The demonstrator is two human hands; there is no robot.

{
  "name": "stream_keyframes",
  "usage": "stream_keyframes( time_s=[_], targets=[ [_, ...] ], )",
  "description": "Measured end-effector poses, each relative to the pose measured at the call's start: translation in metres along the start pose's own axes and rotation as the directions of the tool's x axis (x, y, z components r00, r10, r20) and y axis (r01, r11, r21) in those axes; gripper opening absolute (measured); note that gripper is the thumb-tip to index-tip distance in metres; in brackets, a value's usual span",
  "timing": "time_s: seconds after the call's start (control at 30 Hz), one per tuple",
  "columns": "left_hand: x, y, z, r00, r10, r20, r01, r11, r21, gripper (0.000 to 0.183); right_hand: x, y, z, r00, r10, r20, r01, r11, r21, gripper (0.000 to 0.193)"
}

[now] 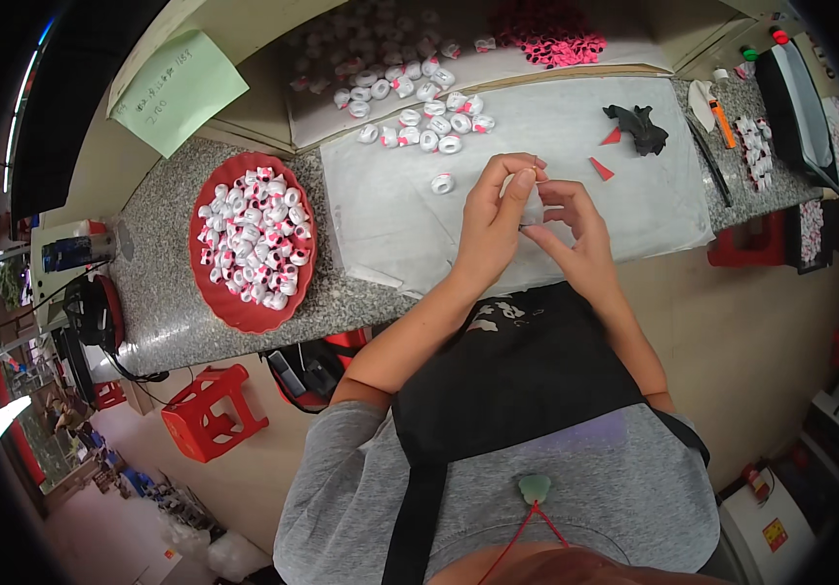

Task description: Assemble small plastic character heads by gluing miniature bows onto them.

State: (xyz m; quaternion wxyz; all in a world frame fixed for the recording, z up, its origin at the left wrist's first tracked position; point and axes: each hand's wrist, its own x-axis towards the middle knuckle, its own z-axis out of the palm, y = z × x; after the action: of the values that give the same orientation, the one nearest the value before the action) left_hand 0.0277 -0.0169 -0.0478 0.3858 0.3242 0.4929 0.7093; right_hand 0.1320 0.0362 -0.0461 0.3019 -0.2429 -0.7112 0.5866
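While the left hand (494, 216) pinches a small whitish piece (534, 207) over the pale sheet (390, 219) on the desk (154, 263), the right hand (579, 234), half-curled, holds its right side; a red dish (254, 319) of white pieces (259, 234) stands left.

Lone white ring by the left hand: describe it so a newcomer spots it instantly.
Find the speckled grey counter, then the pale sheet spread on it in front of the person. Just left of the person's left hand on that sheet lies a small white ring-shaped piece. It sits alone, apart from the cluster of similar pieces farther up.
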Motion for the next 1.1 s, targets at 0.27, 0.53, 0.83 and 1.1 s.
stream_keyframes(
  time_s=[0.27, 0.53, 0.83, 1.1],
  targets=[
    [-0.004, 0.002, -0.015, 0.996, -0.016, -0.088, 0.009, 0.997, -0.08, 0.017, 0.001, 0.008, 0.012, 0.956, 0.216, 0.197, -0.279, 0.875, 0.396, 0.03],
    [-0.006, 0.005, -0.083, 0.973, 0.186, -0.133, 0.006, 0.561, 0.828, 0.021, -0.003, 0.007, 0.01, 0.904, 0.333, 0.268, -0.427, 0.731, 0.532, 0.027],
    [-0.015, -0.003, -0.089, 0.972, 0.216, -0.088, -0.015, 0.434, 0.901, 0.03, -0.007, 0.01, 0.007, 0.902, 0.354, 0.248, -0.432, 0.73, 0.529, 0.028],
    [-0.017, 0.004, -0.077, 0.977, -0.001, -0.215, 0.124, 0.821, 0.558, 0.024, -0.008, -0.015, 0.008, 0.888, 0.374, 0.266, -0.456, 0.652, 0.605, 0.026]
  ],
)
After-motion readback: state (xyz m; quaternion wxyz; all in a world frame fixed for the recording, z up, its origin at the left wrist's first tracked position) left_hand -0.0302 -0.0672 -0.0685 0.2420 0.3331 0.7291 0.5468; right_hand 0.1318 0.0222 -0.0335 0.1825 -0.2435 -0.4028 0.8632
